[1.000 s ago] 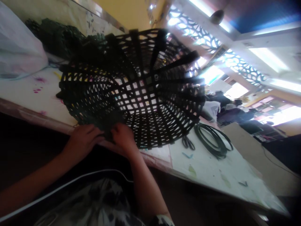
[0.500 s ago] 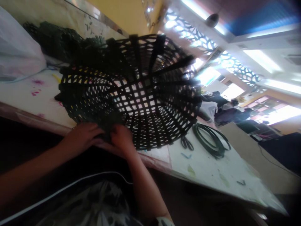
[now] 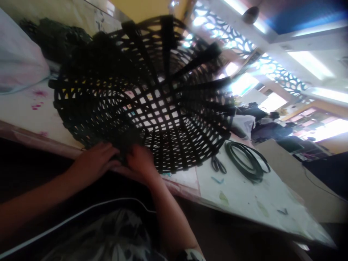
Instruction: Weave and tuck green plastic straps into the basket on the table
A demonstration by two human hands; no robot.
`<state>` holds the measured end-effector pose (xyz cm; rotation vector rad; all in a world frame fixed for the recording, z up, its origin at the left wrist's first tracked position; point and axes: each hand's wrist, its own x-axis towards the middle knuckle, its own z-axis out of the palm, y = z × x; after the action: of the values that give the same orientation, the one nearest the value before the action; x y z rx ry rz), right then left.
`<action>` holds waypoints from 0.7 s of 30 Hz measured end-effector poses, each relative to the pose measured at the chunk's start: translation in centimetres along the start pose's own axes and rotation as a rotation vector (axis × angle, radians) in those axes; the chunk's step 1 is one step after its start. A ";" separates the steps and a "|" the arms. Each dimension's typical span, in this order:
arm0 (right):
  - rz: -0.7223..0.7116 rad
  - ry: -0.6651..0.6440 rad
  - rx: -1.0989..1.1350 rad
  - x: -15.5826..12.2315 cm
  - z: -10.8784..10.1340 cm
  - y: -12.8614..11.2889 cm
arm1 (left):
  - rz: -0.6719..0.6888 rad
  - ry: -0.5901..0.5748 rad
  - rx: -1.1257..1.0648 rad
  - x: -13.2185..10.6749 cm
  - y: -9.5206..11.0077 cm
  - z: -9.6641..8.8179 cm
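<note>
A large dark woven basket (image 3: 174, 152) lies tilted on the table (image 3: 244, 203), its open mouth turned toward me and its latticed base showing inside. My left hand (image 3: 99, 159) is closed on the near rim, fingers bent over the edge. Right beside it, my right hand (image 3: 140, 159) grips the same rim with its fingers curled in. The fingertips of both hands are partly lost against the dark weave, so I cannot see whether a loose strip is between them.
Scissors (image 3: 219, 165) and a coil of dark green strip (image 3: 244, 163) lie right of the basket. Dark bundled material (image 3: 54, 40) and a pale plastic bag (image 3: 19, 54) sit at the back left. A white cord (image 3: 89, 209) crosses my lap. A person (image 3: 269, 127) is in the background.
The basket's far rim has risen and come nearer, so the basket tips more toward me. Both hands stay at the near rim.
</note>
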<state>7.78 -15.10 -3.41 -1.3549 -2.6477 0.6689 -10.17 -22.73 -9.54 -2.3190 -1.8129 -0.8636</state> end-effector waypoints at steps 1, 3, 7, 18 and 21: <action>-0.002 0.004 -0.007 0.0 0.0 0.0 | 0.000 0.000 -0.004 0.0 0.0 -0.1; 0.006 0.006 -0.039 0.1 0.1 -0.2 | 0.009 0.000 -0.002 0.0 -0.1 -0.1; 0.013 0.002 -0.107 0.3 0.2 -0.5 | 0.020 0.024 0.031 -0.3 -0.6 0.2; -0.036 -0.084 -0.244 1.4 -0.5 -0.4 | 0.013 0.022 -0.072 -0.6 -0.8 -0.5; -0.047 -0.097 -0.284 1.8 -0.4 -0.5 | -0.005 0.024 -0.051 -0.6 -0.4 -0.6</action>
<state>6.49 -13.77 -3.03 -1.3491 -2.9320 0.3717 -10.83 -23.39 -9.40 -2.3242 -1.8092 -0.9445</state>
